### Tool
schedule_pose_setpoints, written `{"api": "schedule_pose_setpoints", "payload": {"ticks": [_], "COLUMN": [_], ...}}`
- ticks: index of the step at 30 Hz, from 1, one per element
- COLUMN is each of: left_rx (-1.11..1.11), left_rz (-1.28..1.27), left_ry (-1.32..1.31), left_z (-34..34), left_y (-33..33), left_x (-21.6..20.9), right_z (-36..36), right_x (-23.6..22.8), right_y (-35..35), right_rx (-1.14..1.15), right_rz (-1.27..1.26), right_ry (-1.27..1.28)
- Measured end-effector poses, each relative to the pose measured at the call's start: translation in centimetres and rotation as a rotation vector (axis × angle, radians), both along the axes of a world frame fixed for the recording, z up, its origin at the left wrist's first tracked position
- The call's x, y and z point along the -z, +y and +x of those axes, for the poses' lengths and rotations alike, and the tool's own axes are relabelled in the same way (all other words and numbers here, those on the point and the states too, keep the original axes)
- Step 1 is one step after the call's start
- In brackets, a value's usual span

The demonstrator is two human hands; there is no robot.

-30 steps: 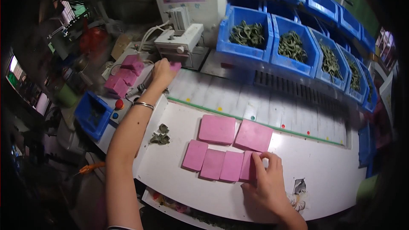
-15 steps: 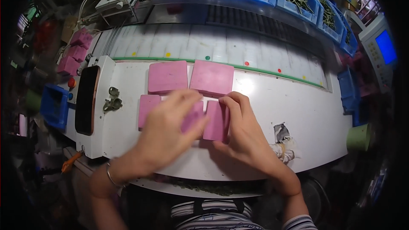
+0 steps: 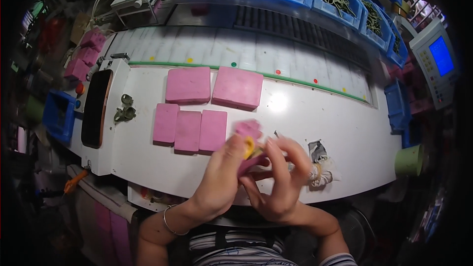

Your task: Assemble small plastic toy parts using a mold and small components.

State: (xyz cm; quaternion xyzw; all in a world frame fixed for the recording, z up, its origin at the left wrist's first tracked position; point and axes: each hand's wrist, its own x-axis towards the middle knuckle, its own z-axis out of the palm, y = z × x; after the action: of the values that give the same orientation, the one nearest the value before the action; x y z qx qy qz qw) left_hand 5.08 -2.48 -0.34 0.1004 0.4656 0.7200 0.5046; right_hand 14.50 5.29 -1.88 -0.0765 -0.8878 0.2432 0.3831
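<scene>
And here the hands work close together above the front of the glossy white counter: the left hand clamps a blurred, matte pink block, a rounded yellow piece showing at it. The right hand curls alongside; whether it grips, I can't tell. To their left, three small pink rectangular blocks line up before two larger pink blocks.

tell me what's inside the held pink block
A yellow thing shows against the blurred pink block; whether it's inside, I cannot tell. The left hand and right hand cover parts of the block.
</scene>
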Motion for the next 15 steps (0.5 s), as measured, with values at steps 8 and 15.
{"api": "schedule_pose_setpoints", "payload": {"ticks": [8,15], "left_rx": [-0.302,-0.128], "left_rz": [0.113,0.178], "left_ry": [0.307,0.763], "left_z": [-0.5,0.7], "left_y": [0.2,-0.6], "left_x": [1.3,-0.2], "right_z": [2.8,2.1], "right_x": [-1.4,-2.0], "right_y": [0.7,4.3], "right_rx": [-0.073,-0.080], "right_rz": [-0.021,-0.789], "right_ry": [-0.047,-0.160]}}
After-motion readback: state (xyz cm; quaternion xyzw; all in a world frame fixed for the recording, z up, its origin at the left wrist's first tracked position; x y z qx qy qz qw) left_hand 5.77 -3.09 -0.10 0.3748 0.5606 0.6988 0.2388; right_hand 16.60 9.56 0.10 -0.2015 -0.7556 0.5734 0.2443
